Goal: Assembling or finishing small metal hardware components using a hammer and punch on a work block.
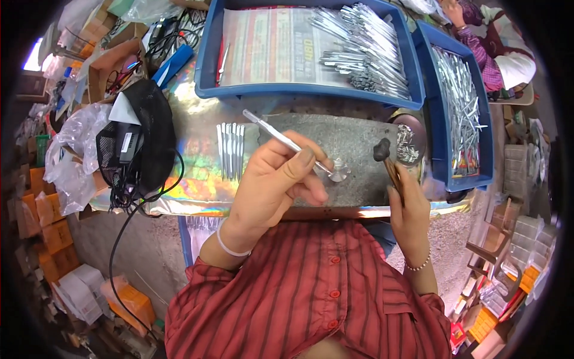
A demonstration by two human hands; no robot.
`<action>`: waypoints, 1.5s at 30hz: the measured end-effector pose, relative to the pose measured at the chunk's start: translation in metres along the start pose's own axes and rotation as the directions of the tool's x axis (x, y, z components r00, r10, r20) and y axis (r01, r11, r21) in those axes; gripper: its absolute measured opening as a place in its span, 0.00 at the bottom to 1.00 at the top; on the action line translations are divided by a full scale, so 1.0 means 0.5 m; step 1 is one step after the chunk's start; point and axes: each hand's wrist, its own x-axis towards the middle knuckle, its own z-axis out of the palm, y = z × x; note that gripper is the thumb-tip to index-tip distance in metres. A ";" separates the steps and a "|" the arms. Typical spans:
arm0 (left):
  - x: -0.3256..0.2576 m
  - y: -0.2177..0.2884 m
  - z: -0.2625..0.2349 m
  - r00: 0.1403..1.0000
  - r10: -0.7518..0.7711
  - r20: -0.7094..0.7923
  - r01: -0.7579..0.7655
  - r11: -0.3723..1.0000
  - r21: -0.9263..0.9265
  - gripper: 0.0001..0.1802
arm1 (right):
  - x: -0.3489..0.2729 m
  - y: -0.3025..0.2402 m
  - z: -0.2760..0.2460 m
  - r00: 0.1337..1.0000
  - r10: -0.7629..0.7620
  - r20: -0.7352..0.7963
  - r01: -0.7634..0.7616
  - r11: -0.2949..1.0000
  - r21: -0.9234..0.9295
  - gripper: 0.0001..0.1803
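Observation:
My left hand [278, 173] pinches a slim silver metal rod [276, 134] between thumb and fingers. The rod slants from upper left to lower right above a grey metal slab [359, 131] on the bench. Below its lower end, a shiny round spot [339, 170] shows on the slab. My right hand [410, 206] is closed round the wooden handle of a small hammer [382, 151], its dark head pointing up at the slab's right side. Several similar rods [230, 149] lie in a row left of the slab.
A blue tray [311, 94] with many silver rods stands behind the slab; another blue tray [439, 161] is at the right. Small metal pieces [408, 146] fill a round dish. A black mesh bag [152, 131] and cables crowd the left. Another person [487, 60] sits far right.

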 end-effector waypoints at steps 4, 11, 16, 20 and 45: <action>-0.001 -0.001 -0.011 0.998 -0.046 0.045 0.048 0.997 -0.053 0.09 | -0.001 0.013 0.023 0.998 0.048 0.031 -0.043 0.989 -0.142 0.20; -0.008 -0.011 0.003 0.997 0.000 -0.074 0.009 0.992 0.123 0.13 | 0.004 0.183 0.022 0.961 0.234 -0.148 -0.250 0.962 -0.106 0.18; -0.004 -0.021 0.000 0.998 -0.061 -0.019 0.064 0.976 0.209 0.17 | 0.021 0.230 0.055 0.941 0.278 -0.191 -0.328 0.887 -0.326 0.21; -0.004 -0.027 0.005 0.996 -0.071 -0.049 0.079 0.979 0.187 0.13 | 0.032 0.242 0.058 0.927 0.341 -0.159 -0.376 0.847 -0.376 0.16; -0.055 -0.061 0.019 0.981 -0.067 0.184 -0.047 0.834 0.550 0.15 | 0.033 -0.107 -0.029 0.911 0.186 0.368 -0.395 0.138 0.908 0.11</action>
